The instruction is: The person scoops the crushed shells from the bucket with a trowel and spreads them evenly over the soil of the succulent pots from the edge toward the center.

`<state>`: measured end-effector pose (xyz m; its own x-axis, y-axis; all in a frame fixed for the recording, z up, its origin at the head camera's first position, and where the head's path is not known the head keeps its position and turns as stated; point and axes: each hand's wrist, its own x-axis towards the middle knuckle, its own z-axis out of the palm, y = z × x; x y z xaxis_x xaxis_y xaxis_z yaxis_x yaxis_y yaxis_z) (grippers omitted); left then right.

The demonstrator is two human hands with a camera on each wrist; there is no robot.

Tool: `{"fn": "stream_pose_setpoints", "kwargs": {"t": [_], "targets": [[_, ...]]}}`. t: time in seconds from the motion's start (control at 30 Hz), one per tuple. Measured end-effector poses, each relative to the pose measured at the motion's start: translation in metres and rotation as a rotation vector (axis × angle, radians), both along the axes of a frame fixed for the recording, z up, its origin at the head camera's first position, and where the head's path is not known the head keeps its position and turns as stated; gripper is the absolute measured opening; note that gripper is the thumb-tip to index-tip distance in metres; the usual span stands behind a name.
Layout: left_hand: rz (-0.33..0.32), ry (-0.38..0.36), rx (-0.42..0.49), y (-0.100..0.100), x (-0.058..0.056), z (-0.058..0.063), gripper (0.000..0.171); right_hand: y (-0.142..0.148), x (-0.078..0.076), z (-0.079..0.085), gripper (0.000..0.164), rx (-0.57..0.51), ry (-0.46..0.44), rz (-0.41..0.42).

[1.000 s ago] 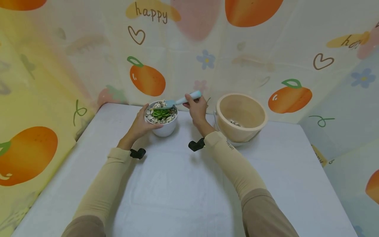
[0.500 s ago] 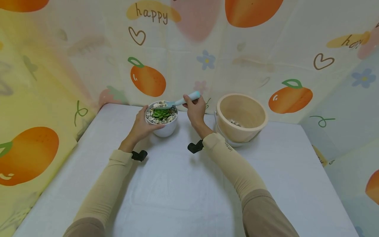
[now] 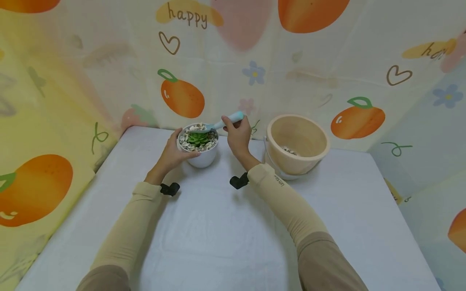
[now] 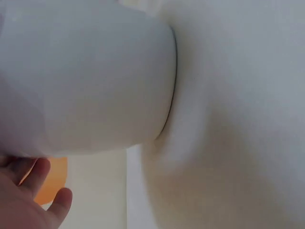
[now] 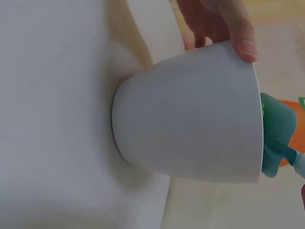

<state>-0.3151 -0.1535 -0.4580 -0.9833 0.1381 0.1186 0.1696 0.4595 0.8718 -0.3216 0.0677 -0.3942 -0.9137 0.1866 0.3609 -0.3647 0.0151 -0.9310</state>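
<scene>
A white plant pot (image 3: 202,159) stands upright near the table's back edge, holding a green succulent (image 3: 199,140) ringed by pale pebbles (image 3: 185,142). My left hand (image 3: 172,152) grips the pot's left side near the rim, thumb across the front; in the left wrist view its fingers (image 4: 37,177) lie against the white wall. Above the pot, my right hand (image 3: 239,135) pinches the light-blue handle of a small shovel (image 3: 232,118). The shovel's teal blade (image 5: 279,129) lies over the pot's mouth in the right wrist view, at the plant's far side. Part of the blade is hidden there.
A beige bucket (image 3: 285,161) with a white handle stands right of the pot, some pebbles (image 3: 289,150) at its bottom. White cloth covers the table (image 3: 218,226). A printed curtain (image 3: 225,52) hangs close behind, and more printed cloth borders both sides.
My right hand has shifted slightly left with the shovel, its handle moving a little toward the pot. The left hand and the pot stay nearly where they were.
</scene>
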Motion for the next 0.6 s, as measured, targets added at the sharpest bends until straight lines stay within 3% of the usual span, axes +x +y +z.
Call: {"fn": "stream_pose_setpoints", "kwargs": {"t": [0.27, 0.37, 0.47, 0.6], "targets": [[0.082, 0.077, -0.003, 0.012, 0.011, -0.001, 0.109, -0.002, 0.004, -0.001, 0.029, 0.113, 0.118, -0.041], [0.076, 0.098, -0.032, 0.014, 0.011, 0.001, 0.108, -0.001, 0.005, 0.001, 0.028, 0.130, 0.141, -0.045], [0.049, 0.067, -0.069, 0.010, 0.007, 0.005, 0.111, -0.001, 0.006, 0.003, 0.028, 0.141, 0.151, -0.041], [-0.006, -0.033, -0.087, 0.003, 0.002, 0.010, 0.119, -0.002, 0.007, 0.004, 0.028, 0.181, 0.143, -0.028]]}}
